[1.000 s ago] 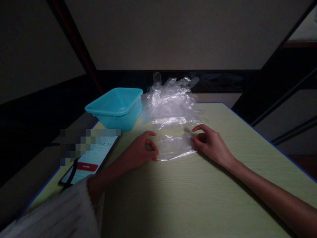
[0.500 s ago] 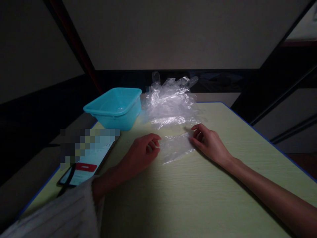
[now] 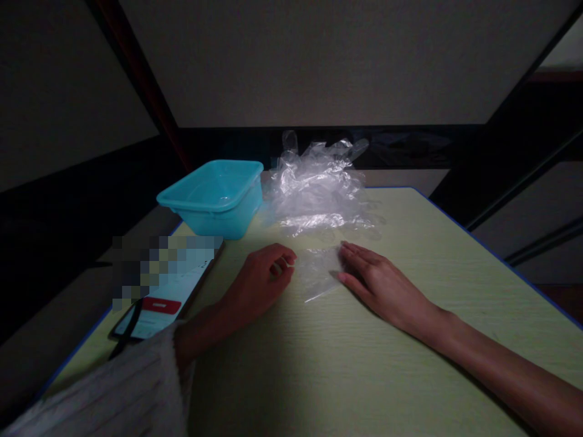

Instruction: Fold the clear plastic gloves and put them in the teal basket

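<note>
A clear disposable plastic glove (image 3: 319,272) lies flattened on the table between my hands. My left hand (image 3: 265,274) is closed in a pinch at the glove's left edge. Stretched out flat, the fingers of my right hand (image 3: 380,276) rest on its right end and cover that part. Just beyond is a loose heap of clear plastic gloves (image 3: 319,188), crumpled and shiny, with some finger shapes sticking out at the top.
A turquoise plastic basin (image 3: 228,218) stands at the table's back left. Nearer to me, a phone or tablet (image 3: 194,270) with a lit screen lies beside my left forearm, partly blurred out. The pale wooden table (image 3: 346,376) has a blue edge.
My right hand has come down and slightly nearer, its curled fingers now straightened and laid flat on the glove. My left hand keeps its pinch in about the same place.
</note>
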A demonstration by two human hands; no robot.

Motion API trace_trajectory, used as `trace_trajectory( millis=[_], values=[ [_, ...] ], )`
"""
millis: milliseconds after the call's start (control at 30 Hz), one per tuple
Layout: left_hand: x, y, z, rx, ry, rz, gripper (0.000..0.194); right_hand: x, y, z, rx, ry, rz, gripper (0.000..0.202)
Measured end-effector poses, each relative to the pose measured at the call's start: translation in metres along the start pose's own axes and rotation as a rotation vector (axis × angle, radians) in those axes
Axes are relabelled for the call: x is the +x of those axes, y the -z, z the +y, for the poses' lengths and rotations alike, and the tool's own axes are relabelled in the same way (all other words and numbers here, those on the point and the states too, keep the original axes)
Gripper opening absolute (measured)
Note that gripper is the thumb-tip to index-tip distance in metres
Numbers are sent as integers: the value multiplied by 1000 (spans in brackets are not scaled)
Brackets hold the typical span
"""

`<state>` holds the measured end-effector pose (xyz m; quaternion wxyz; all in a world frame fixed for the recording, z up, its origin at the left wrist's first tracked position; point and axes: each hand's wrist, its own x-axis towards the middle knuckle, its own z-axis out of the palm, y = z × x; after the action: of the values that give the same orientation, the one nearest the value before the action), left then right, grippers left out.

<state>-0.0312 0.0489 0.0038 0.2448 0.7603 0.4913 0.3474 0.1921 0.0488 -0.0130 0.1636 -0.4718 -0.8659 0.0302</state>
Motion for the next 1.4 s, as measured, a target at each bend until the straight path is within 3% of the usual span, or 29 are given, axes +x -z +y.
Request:
trace_trajectory(
  millis=[167,333,800,1067,1167,1400],
  values=[
    [1,2,0,13,0,22,13,-8,-5,-1,-143,35,-135,74],
    [2,2,-1,14,0,48,13,-8,-4,1,-161,66,-202,85],
    [3,3,-2,18,17,56,10,-7,7,0,5,261,-330,87],
    [0,0,-1,32,-23,-24,11,-6,13,-2,146,520,-420,83],
    [-1,-3,-3,15,-70,-71,11,-4,15,1,192,570,-403,78],
    [-3,-5,-5,-33,-174,-148,19,0,14,12,246,645,-221,57]
  ],
)
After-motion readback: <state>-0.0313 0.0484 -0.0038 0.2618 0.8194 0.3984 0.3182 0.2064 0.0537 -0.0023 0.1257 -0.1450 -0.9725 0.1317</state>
